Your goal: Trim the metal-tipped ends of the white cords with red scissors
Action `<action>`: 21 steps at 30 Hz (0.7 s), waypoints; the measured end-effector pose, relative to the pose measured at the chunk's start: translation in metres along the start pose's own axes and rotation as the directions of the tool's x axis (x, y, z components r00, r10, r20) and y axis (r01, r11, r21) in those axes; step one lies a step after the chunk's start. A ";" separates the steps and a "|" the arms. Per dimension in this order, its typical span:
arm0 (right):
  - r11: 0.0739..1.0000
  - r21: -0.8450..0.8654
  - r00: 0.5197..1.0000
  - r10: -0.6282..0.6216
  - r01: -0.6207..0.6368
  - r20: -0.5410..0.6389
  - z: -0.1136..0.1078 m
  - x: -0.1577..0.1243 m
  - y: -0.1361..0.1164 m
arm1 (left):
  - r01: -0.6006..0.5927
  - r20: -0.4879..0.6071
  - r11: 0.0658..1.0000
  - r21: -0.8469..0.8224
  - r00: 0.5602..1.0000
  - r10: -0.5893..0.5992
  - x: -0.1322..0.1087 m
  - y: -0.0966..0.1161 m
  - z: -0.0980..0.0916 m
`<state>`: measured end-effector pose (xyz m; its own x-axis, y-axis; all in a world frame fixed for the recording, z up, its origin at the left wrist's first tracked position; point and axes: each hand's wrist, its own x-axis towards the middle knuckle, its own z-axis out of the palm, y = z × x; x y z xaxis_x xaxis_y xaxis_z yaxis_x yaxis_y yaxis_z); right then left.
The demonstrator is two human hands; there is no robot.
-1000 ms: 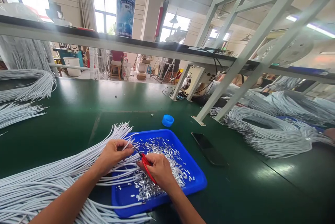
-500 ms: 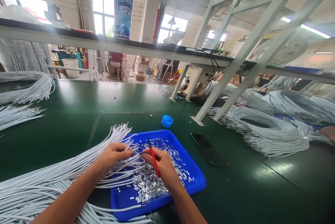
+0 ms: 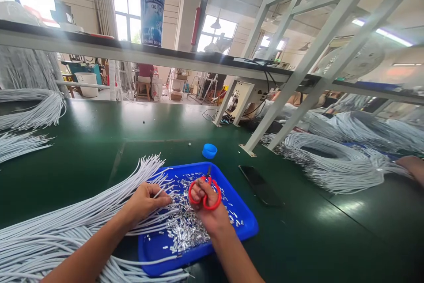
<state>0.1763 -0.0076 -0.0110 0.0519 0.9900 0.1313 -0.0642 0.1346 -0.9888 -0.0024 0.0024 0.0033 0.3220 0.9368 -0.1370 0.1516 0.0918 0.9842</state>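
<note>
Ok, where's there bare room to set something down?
The green tabletop is bare right of the phone, nearer than the right coil. Another patch, with small specks, lies between the far-left bundles and blue cap. Around the blue tray it's crowded: wire ends, metal bits, left hand, right hand.

Left hand (image 3: pixel 150 201) pinches white wires (image 3: pixel 109 197) — strand count hidden by the thumb. Right hand (image 3: pixel 211 217) is blurred; red scissors (image 3: pixel 212 206) partly behind its fingers, blade tips unclear. Blue tray (image 3: pixel 247 228): left side mostly under wires, near rim partly behind right forearm (image 3: pixel 232 252). Metal bits (image 3: pixel 185 238) too small to separate. Bottom edge crops both forearms; left edge crops the wires. Blue can (image 3: pixel 153 7) loses its top, small print unreadable. Co-worker's arm (image 3: pixel 412 168) cut at right edge — rest unseen. Seated person (image 3: pixel 145 71): head hidden behind shelf (image 3: pixel 185 58).
</note>
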 end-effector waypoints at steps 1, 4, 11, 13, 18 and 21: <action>0.996 0.068 0.998 0.055 -0.055 -0.001 -0.004 0.003 -0.001 | 0.030 -0.012 0.999 -0.021 0.999 -0.030 0.000 0.002 -0.001; 0.995 -0.084 0.997 0.052 -0.048 0.050 -0.011 0.004 -0.004 | 0.137 0.027 0.983 -0.123 0.991 -0.134 0.000 0.005 -0.008; 0.579 -0.783 0.973 -0.087 0.225 0.215 -0.003 -0.005 -0.008 | 0.180 -0.027 0.898 -0.401 0.978 -0.208 0.006 0.001 -0.012; 0.527 -0.817 0.971 -0.083 0.234 0.224 -0.002 -0.006 -0.005 | 0.166 -0.080 0.888 -0.429 0.972 -0.220 0.007 0.000 -0.010; 0.507 -0.833 0.972 -0.038 0.220 0.233 -0.003 -0.005 -0.003 | 0.098 -0.118 0.925 -0.366 0.981 -0.151 0.007 0.000 -0.008; 0.515 -0.827 0.969 -0.025 0.224 0.247 -0.004 -0.005 -0.004 | 0.081 -0.104 0.943 -0.323 0.987 -0.121 0.005 0.000 -0.007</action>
<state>0.1808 -0.0132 -0.0076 -0.1942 0.9661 0.1698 0.8028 0.2560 -0.5384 -0.0069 0.0095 0.0035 0.2026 0.9489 -0.2422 -0.1324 0.2716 0.9533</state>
